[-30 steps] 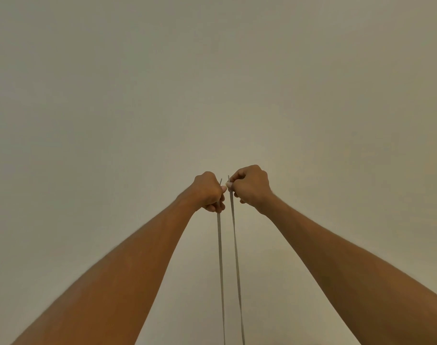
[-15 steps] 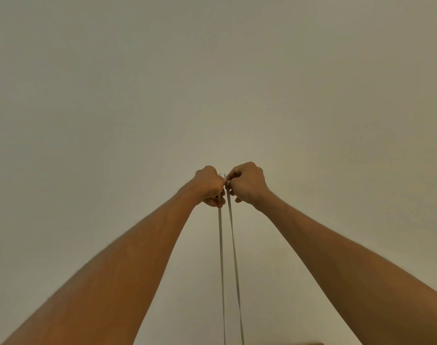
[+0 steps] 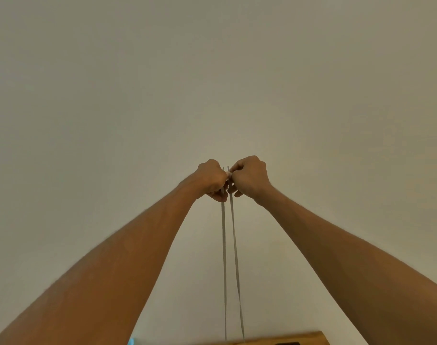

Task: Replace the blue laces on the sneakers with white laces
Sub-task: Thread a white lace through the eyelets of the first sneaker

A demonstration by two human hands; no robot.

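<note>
Fingers of left hand (image 3: 212, 180) curled tight, pinching left strand of white lace (image 3: 223, 257) near its tip. Fingers of right hand (image 3: 249, 179) curled likewise on right strand, knuckles nearly touching left's. Both strands hang taut below fingers toward tabletop (image 3: 307, 337); sneakers out of view. Likely evening ends: keep tips level, equal tension, no twist, before threading further.
</note>
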